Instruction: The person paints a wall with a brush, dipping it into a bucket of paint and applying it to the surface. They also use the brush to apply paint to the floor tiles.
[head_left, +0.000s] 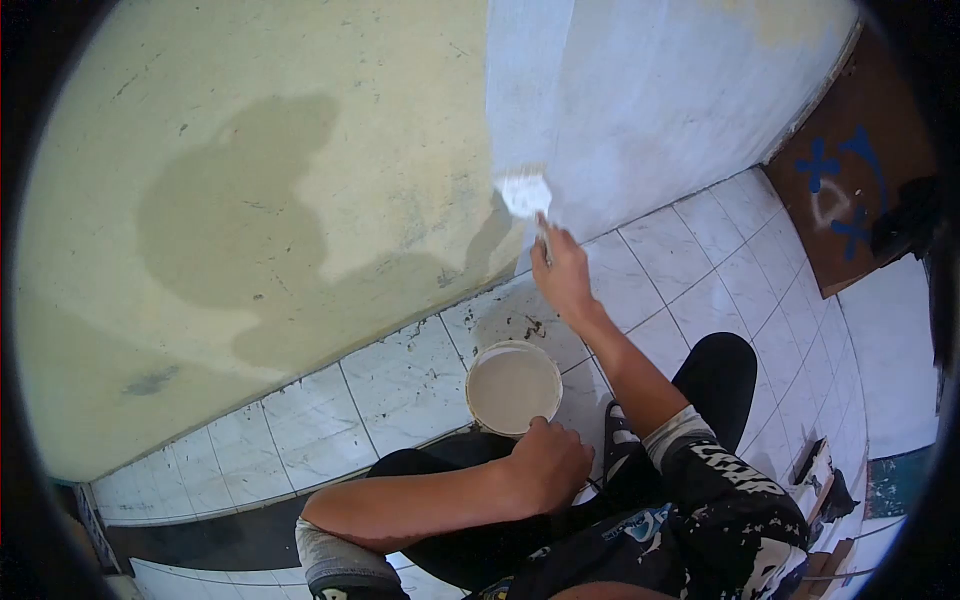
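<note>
A wide paintbrush [525, 195], its head smeared white, is gripped by the handle in my right hand [565, 275]. Its bristles point up and touch the wall at the border between the bare yellowish wall [400, 150] and the whitish-blue painted part [630, 110]. On the tiles below stands a round paint bucket [470, 400] containing pale, creamy paint [515, 385]. My left hand [552, 465] is closed at the bucket's near rim, its fingertips partly hidden.
White floor tiles [390, 390] run along the wall's foot, with dark flakes [530, 327] beside the bucket. A brown board [850, 160] with blue marks stands at the right. Assorted items [820, 480] lie at the lower right. Shadows fall on the wall.
</note>
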